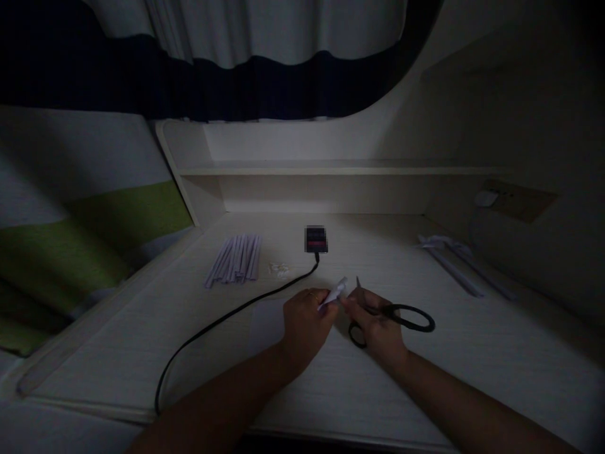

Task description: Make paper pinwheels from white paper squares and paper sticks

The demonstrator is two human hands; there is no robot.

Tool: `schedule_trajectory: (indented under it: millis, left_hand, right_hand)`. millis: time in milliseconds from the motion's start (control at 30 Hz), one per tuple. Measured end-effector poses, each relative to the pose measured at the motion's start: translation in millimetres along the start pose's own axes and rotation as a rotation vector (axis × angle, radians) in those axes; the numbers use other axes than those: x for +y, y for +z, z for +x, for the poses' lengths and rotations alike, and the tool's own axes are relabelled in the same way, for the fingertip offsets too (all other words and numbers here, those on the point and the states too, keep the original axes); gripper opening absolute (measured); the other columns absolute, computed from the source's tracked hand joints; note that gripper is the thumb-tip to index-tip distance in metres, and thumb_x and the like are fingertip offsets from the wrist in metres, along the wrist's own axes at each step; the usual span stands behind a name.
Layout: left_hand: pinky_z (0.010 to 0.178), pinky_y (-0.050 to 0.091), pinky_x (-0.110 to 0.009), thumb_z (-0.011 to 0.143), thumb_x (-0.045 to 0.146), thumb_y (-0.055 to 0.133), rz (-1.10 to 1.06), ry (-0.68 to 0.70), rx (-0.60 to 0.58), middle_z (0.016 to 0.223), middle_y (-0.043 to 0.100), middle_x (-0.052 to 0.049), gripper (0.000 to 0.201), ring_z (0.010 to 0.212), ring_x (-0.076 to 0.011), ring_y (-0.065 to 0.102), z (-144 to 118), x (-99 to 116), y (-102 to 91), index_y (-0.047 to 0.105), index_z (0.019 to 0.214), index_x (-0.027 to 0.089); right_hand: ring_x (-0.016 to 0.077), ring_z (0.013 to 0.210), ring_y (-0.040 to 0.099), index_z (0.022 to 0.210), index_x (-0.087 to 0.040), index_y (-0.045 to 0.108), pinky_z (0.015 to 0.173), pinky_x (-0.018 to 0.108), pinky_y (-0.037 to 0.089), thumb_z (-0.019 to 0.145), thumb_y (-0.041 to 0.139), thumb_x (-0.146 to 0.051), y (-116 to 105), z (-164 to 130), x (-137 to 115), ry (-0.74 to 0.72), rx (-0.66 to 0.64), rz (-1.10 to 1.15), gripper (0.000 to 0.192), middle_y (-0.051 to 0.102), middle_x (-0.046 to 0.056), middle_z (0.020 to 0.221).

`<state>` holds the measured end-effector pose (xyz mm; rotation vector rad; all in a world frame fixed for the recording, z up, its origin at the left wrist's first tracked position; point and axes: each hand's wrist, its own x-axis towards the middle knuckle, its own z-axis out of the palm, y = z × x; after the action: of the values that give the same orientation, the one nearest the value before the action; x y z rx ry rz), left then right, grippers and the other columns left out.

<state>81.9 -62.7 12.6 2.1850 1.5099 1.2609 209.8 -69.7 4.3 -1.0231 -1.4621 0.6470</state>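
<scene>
Here both hands (338, 315) pinch paper (334, 292), scissors (401, 317) held.

You sit at a pale wood-grain desk (472, 353) in a dim room — the only brightness falls on the middle of its top. A low shelf (331, 169) runs along the back. Above it hangs a curtain (246, 38), white with a dark blue band. To your left lies striped green and white bedding (85, 233); on your right wall — a socket plate (515, 198).
</scene>
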Motion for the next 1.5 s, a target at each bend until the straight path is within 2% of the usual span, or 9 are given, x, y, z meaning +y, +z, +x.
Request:
schedule_trajectory:
  millis: [200,333,500,667,967,1133,1233,1400,1500]
  left_hand:
    - [0.049,0.032,-0.02,0.065,0.024,0.049,-0.119,-0.197,-0.199,0.05,0.053,0.003,0.016,0.05,-0.01,0.048,4.7,0.9,-8.4,0.061,0.058,0.017]
    - [0.045,0.026,-0.02,0.063,0.025,0.048,-0.1,-0.214,-0.32,0.046,0.046,0.004,0.018,0.047,-0.0093,0.043,10.0,-0.5,-15.8,0.055,0.05,0.015]
    - [0.045,0.023,-0.02,0.061,0.024,0.047,-0.004,-0.153,-0.444,0.044,0.04,0.004,0.017,0.046,-0.0086,0.039,14.6,1.7,-25.8,0.053,0.048,0.015]
    - [0.048,0.028,-0.02,0.064,0.026,0.047,0.009,-0.187,-0.379,0.047,0.049,0.003,0.019,0.049,-0.0097,0.043,12.3,3.0,-24.9,0.059,0.053,0.016]
    - [0.055,0.036,-0.019,0.07,0.026,0.047,-0.087,-0.206,-0.112,0.064,0.063,0.001,0.02,0.058,-0.011,0.053,1.5,7.7,-9.5,0.065,0.073,0.018]
    - [0.058,0.038,-0.019,0.069,0.02,0.048,-0.041,-0.119,-0.055,0.068,0.064,-0.002,0.017,0.063,-0.0116,0.054,-2.0,6.1,-4.7,0.065,0.072,0.017]
    - [0.059,0.038,-0.02,0.069,0.021,0.048,-0.046,-0.124,-0.075,0.068,0.064,-0.002,0.018,0.064,-0.0122,0.055,-1.4,5.7,-6.0,0.065,0.073,0.018]
    - [0.055,0.038,-0.02,0.067,0.023,0.049,-0.087,-0.232,-0.214,0.064,0.064,0.0,0.018,0.06,-0.0123,0.054,3.2,2.3,-10.7,0.066,0.07,0.018]
    - [0.05,0.036,-0.019,0.065,0.023,0.05,-0.148,-0.256,-0.268,0.059,0.062,0.001,0.017,0.057,-0.0119,0.052,5.5,-2.6,-10.9,0.065,0.065,0.017]
  right_hand:
    - [0.0125,0.057,0.05,0.066,-0.015,0.053,0.054,0.026,0.04,0.078,0.046,-0.012,-22.1,12.6,6.5,-0.892,-0.309,-0.493,0.014,0.055,0.004,0.062]
    - [0.012,0.058,0.047,0.063,-0.015,0.052,0.056,0.026,0.039,0.081,0.043,-0.011,-31.3,18.7,0.4,-1.032,-0.465,-0.654,0.021,0.056,0.003,0.06]
    - [0.0113,0.058,0.048,0.067,-0.016,0.053,0.056,0.026,0.038,0.082,0.043,-0.013,-31.1,19.7,0.5,-1.022,-0.55,-0.663,0.019,0.056,0.002,0.061]
    - [0.0117,0.058,0.051,0.073,-0.016,0.055,0.054,0.024,0.04,0.079,0.046,-0.015,-20.7,13.2,7.6,-0.831,-0.367,-0.444,0.011,0.057,0.004,0.063]
    - [0.0089,0.044,0.041,0.053,-0.017,0.046,0.041,0.021,0.033,0.069,0.059,-0.03,4.7,-5.5,-7.7,0.199,0.028,0.066,0.024,0.043,-0.004,0.047]
    - [0.0095,0.045,0.043,0.052,-0.017,0.045,0.044,0.022,0.036,0.07,0.056,-0.031,7.7,-5.3,-4.5,0.286,0.041,0.202,0.025,0.044,-0.003,0.048]
    - [0.0087,0.045,0.041,0.053,-0.017,0.045,0.043,0.021,0.033,0.072,0.056,-0.028,2.3,-3.5,1.6,0.1,-0.019,0.046,0.024,0.043,-0.003,0.05]
    - [0.01,0.053,0.048,0.062,-0.016,0.053,0.05,0.022,0.038,0.076,0.05,-0.016,-15.0,7.4,14.5,-0.571,-0.27,-0.291,0.014,0.052,0.002,0.06]
    - [0.0121,0.059,0.052,0.073,-0.015,0.057,0.054,0.024,0.041,0.077,0.047,-0.016,-24.9,16.1,17.7,-0.831,-0.389,-0.412,0.011,0.057,0.005,0.065]
